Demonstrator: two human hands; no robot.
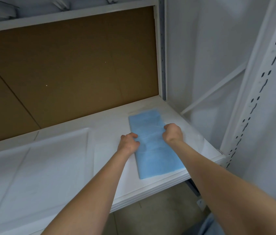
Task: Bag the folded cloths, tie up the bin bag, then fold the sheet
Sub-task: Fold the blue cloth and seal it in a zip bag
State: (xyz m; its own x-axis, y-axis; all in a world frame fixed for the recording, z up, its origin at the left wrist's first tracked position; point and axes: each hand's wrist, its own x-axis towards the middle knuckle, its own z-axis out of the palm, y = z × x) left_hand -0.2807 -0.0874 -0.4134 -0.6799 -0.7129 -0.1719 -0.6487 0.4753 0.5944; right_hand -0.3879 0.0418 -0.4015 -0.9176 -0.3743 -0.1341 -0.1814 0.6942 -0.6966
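Observation:
A long folded light-blue sheet lies flat on the white shelf, running from the back towards the front edge at the right. My left hand has its fingers curled on the sheet's left edge near its middle. My right hand grips the right edge opposite, fingers curled under. Both forearms reach forward from the bottom of the view. No bin bag or other folded cloths are in view.
A folded white sheet covers the shelf's left half. Brown board backs the shelf. A white slotted rack upright and a diagonal brace stand at the right. Grey floor shows below the shelf edge.

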